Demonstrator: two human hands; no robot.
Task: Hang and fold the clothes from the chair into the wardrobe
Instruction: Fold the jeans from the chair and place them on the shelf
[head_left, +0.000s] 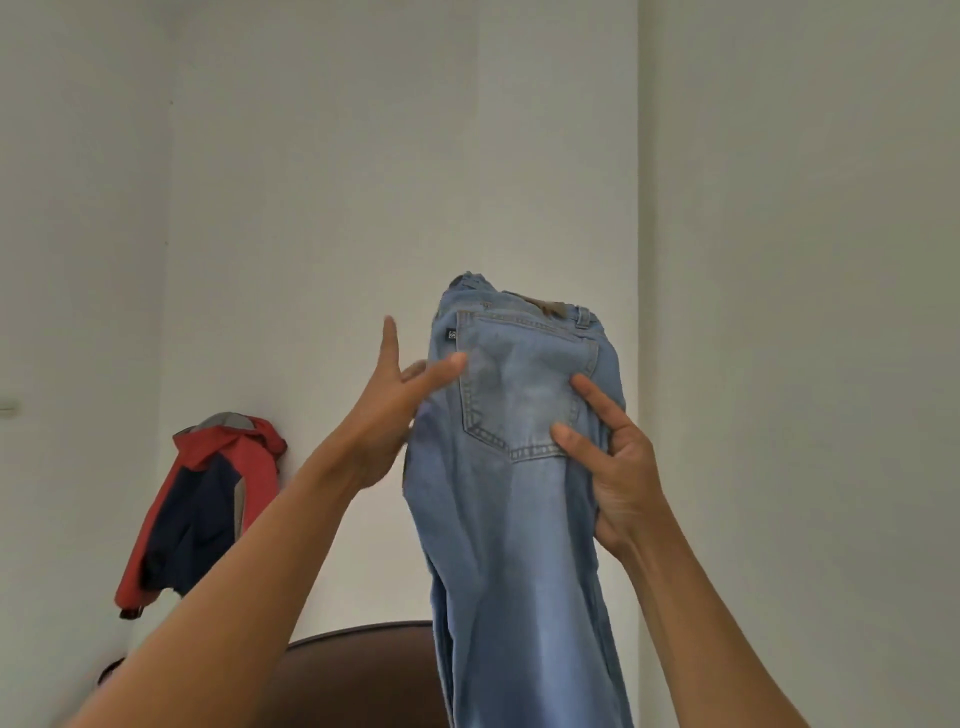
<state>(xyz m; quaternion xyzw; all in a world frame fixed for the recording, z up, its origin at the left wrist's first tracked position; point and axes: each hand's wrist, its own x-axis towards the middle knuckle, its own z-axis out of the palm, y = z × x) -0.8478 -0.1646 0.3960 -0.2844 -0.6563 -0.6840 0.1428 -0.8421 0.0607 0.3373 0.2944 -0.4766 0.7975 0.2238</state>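
- Right hand (618, 467) grips the jeans (514, 467) at the back pocket (519, 384), held up before the wall (363, 156).
- Left hand (389, 415) open, fingers spread, touching the jeans' left edge.
- Small dark tag (452, 334) by the pocket; its mark is probably a logo, unreadable.
- Jacket (208, 504) hangs on the wall at left.
- Chair (358, 670) below.

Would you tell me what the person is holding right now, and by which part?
Light blue jeans: the right hand grips them at the back pocket, near the waistband. The left hand is open, fingers touching their left edge.
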